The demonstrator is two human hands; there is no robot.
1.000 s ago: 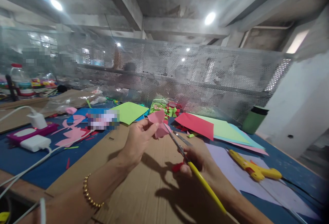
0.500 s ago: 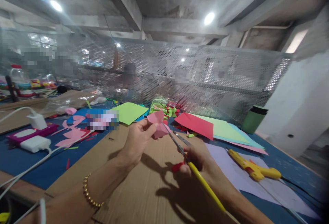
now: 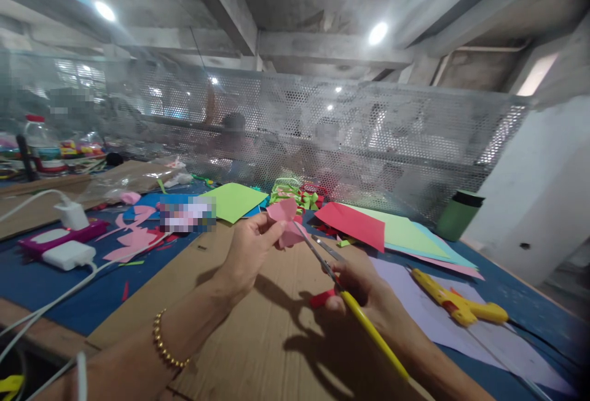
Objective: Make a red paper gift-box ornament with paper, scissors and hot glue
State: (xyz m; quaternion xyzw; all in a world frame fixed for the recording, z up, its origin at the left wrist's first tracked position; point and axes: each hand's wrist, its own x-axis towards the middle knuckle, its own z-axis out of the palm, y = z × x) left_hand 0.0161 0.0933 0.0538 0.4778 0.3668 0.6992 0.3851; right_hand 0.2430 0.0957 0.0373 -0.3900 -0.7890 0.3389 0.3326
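Note:
Between the thumb and fingers of my left hand is a small piece of pink paper, raised above a sheet of brown cardboard. My right hand grips a pair of scissors with yellow and red on the handles. The blades are spread apart, and one blade tip meets the right side of the pink paper. Whether that blade is in front of or inside a cut, I cannot tell. Pink paper offcuts lie to the left.
A yellow glue gun rests on lilac paper at right. Behind the hands are a red sheet, a green sheet and green bows. A purple power strip with white cables is left; a green cup stands right.
The whole view has shifted slightly. Both hands keep nearly the same pose, with the scissors still spread at the pink paper.

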